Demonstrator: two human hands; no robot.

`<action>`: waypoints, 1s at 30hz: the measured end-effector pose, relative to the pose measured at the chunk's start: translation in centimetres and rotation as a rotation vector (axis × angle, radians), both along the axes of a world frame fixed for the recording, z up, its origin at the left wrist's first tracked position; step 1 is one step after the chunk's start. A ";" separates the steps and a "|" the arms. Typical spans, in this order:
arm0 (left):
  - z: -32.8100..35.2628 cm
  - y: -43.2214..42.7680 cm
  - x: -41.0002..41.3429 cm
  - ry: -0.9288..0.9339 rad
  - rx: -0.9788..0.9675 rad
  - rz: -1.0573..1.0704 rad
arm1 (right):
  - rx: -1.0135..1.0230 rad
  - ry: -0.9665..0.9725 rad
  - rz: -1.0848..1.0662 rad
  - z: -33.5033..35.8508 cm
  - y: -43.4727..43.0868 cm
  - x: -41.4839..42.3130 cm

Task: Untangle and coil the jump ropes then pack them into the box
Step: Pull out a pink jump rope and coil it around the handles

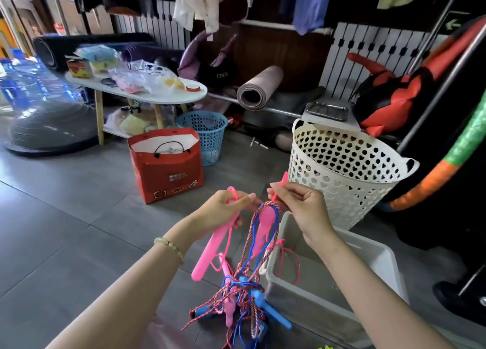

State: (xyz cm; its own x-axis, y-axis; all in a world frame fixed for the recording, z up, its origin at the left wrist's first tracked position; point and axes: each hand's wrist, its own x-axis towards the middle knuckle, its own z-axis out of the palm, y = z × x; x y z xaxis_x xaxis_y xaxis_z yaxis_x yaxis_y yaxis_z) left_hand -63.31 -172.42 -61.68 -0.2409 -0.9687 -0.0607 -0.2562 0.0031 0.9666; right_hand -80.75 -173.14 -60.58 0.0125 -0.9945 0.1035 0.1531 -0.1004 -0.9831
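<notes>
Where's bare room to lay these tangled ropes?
Bare grey tiled floor lies left of the red paper bag and left hand. The grey plastic box looks mostly bare inside. Crowded: the white oval table, and the floor under the rope tangle.

Soft even daylight, faint shadows, wide-angle bending at edges, slight overall softness

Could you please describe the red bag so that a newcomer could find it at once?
Start at the white oval table on the left. On the grey floor before its legs stands the red bag, beside a blue basket. Unlike the basket, the bag is boxy paper with black cord handles and a white lining.
</notes>
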 end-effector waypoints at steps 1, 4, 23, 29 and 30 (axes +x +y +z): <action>0.1 0.1 0.1 0.026 0.010 -0.023 | 0.013 -0.042 -0.018 0.3 -0.1 -0.1; 0.1 0.7 0.2 0.075 0.076 -0.144 | 0.015 -0.093 -0.031 1.3 -0.3 -0.6; 0.5 -0.4 -5.7 0.265 0.004 -0.146 | 0.005 0.190 0.007 1.4 0.6 -4.4; 2.1 -2.2 -10.1 0.474 0.033 0.010 | 0.220 0.326 0.237 0.8 3.6 -7.7; 2.3 -2.2 -10.8 0.470 0.034 0.000 | 0.221 0.320 0.258 0.8 4.1 -8.2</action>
State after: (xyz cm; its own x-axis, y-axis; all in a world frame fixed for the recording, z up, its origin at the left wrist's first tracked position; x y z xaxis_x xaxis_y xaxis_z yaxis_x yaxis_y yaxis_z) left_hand -74.13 -174.66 -59.40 -0.2503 -0.9679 0.0234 0.2092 -0.0304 0.9774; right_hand -88.97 -169.06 -59.82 0.2590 -0.9526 -0.1594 -0.1690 0.1178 -0.9786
